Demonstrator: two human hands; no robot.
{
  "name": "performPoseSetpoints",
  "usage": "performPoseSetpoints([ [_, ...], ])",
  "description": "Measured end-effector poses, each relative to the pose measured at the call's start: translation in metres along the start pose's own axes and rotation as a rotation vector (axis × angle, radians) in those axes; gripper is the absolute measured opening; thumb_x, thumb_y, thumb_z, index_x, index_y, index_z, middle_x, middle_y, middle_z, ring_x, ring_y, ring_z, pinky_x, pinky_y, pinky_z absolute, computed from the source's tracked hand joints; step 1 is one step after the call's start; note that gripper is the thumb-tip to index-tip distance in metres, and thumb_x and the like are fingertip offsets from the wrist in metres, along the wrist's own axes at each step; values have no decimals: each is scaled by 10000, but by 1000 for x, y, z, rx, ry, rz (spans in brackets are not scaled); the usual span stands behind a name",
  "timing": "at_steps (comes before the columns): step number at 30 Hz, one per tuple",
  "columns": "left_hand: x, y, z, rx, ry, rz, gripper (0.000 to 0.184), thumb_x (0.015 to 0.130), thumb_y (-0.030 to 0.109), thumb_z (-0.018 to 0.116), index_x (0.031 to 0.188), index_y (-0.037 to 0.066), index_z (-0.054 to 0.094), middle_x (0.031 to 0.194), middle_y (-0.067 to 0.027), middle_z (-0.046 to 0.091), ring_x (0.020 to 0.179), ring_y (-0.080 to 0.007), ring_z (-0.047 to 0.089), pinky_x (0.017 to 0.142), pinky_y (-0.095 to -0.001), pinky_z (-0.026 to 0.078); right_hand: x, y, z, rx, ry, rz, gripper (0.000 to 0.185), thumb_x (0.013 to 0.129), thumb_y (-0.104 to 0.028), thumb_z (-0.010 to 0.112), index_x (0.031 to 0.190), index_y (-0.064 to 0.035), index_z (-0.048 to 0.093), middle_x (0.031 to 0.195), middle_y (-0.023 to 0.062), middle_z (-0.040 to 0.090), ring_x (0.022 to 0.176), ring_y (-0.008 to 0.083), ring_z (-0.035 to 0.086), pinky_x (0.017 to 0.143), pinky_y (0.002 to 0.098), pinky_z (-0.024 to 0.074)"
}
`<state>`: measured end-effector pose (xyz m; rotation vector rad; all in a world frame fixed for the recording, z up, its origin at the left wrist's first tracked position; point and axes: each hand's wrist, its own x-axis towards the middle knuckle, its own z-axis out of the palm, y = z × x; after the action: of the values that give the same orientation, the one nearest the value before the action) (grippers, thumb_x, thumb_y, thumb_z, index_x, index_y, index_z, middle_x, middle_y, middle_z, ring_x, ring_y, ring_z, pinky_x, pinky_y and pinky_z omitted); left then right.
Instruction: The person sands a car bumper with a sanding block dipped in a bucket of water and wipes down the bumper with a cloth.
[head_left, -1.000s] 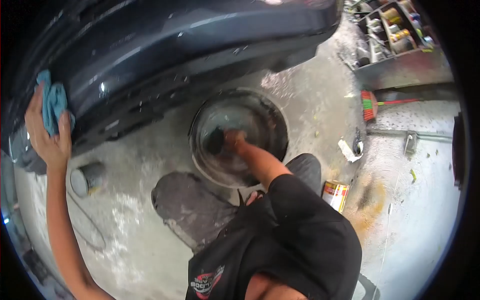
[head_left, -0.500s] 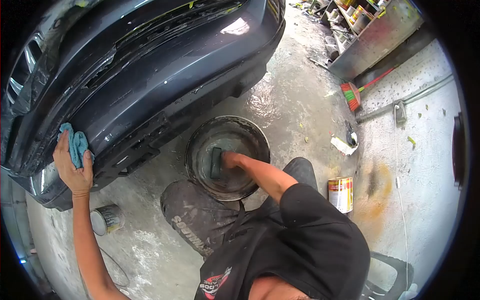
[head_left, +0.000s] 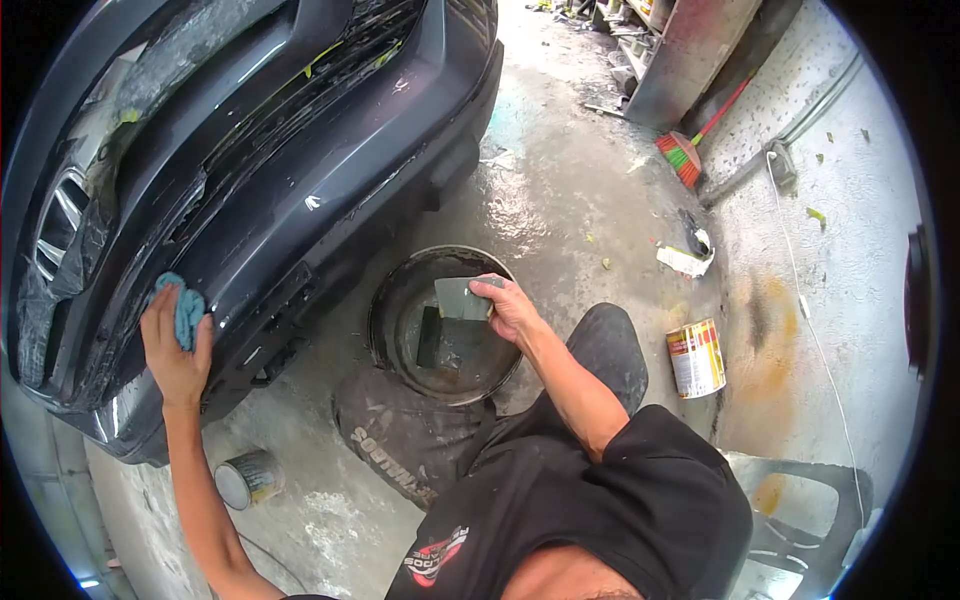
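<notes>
My left hand [head_left: 180, 362] presses a teal cloth [head_left: 188, 312] against the lower edge of a dark grey car bumper [head_left: 262, 240], with its fingers closed over the cloth. Above a round black tub [head_left: 376, 345], my right hand [head_left: 515, 312] pinches a flat grey sheet of sandpaper [head_left: 457, 300], the thumb on top. Down in the tub's shallow water lies a dark rectangular block [head_left: 429, 336], partly covered by the sheet. The tub sits on the floor between my knees, beside the bumper.
A yellow-and-white can [head_left: 697, 362] stands by the right wall, and another can [head_left: 246, 480] lies on its side at left. A broom [head_left: 681, 155] leans near the metal shelf [head_left: 690, 45]. A white packet [head_left: 684, 262] lies on the wet concrete floor.
My right hand has come up out of the tub and now shows the sandpaper sheet. The cloth stays under my left hand on the bumper. The whole view has shifted slightly.
</notes>
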<state>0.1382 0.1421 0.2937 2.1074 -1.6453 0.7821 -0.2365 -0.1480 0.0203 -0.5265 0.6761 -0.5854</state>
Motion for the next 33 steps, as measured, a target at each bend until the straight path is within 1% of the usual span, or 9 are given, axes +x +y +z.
performPoseSetpoints([
  [5, 62, 32, 10, -163, -61, 219, 511, 783, 196, 840, 1235, 11, 686, 1273, -162, 657, 1164, -391, 627, 992, -450, 527, -30, -54, 45, 42, 3, -132, 205, 943, -47, 742, 1084, -72, 596, 1044, 94, 695, 979, 220, 708, 828, 425, 597],
  [8, 105, 35, 26, -224, -99, 342, 465, 769, 213, 837, 1160, 5, 695, 1147, -145, 671, 1058, -363, 643, 898, -441, 544, -34, -84, 66, -324, -36, -356, 220, 946, -44, 729, 1099, -67, 571, 1054, 91, 688, 969, 217, 712, 809, 390, 587],
  [9, 118, 37, 31, -247, -54, 365, 431, 755, 227, 833, 1105, 11, 705, 1016, -127, 662, 946, -334, 644, 800, -423, 545, -26, -95, 64, -637, 34, -396, 202, 959, -1, 682, 1108, -46, 553, 1017, 100, 682, 1042, 240, 723, 793, 367, 573],
  [13, 140, 36, 48, -312, -59, 424, 417, 730, 227, 840, 1068, 19, 715, 958, -118, 655, 869, -318, 648, 745, -409, 544, -23, -141, 138, -997, 35, -1158, 238, 957, 86, 608, 1176, -7, 598, 1119, 170, 700, 1145, 320, 717, 889, 389, 561],
  [18, 134, 31, 57, -460, 68, 406, 428, 694, 213, 855, 1046, 11, 717, 951, -121, 661, 844, -319, 658, 731, -408, 545, 11, -180, 198, -1440, 86, -1733, 508, 852, 159, 618, 1331, -7, 630, 1433, 203, 610, 1312, 395, 620, 1110, 481, 469],
  [21, 133, 26, 57, -478, -3, 391, 455, 692, 167, 834, 1098, -1, 720, 990, -145, 670, 885, -327, 669, 775, -395, 542, 32, -173, 221, -1567, 8, -1778, 598, 781, 129, 656, 1360, -18, 627, 1480, 193, 580, 1411, 379, 537, 1172, 562, 395],
  [25, 134, 26, 56, -477, 10, 405, 457, 675, 151, 853, 1084, -2, 716, 984, -138, 670, 879, -325, 667, 766, -399, 546, 34, -132, 233, -1780, -378, -1579, 687, 836, 58, 683, 1496, -71, 542, 1547, 149, 545, 1476, 355, 481, 1246, 624, 269],
  [29, 132, 27, 55, -447, 29, 406, 477, 654, 146, 887, 1076, 14, 709, 977, -121, 667, 874, -318, 665, 744, -409, 554, 28, -137, 240, -1744, -367, -1418, 828, 774, 95, 682, 1554, -111, 494, 1584, 120, 520, 1510, 319, 444, 1247, 640, 253],
  [33, 129, 27, 54, -424, 37, 380, 487, 655, 149, 895, 1089, 22, 713, 992, -118, 666, 880, -319, 665, 748, -409, 555, 53, -174, 223, -1904, -243, -1429, 863, 723, 116, 627, 1540, -132, 502, 1578, 86, 526, 1496, 308, 456, 1219, 664, 304],
])
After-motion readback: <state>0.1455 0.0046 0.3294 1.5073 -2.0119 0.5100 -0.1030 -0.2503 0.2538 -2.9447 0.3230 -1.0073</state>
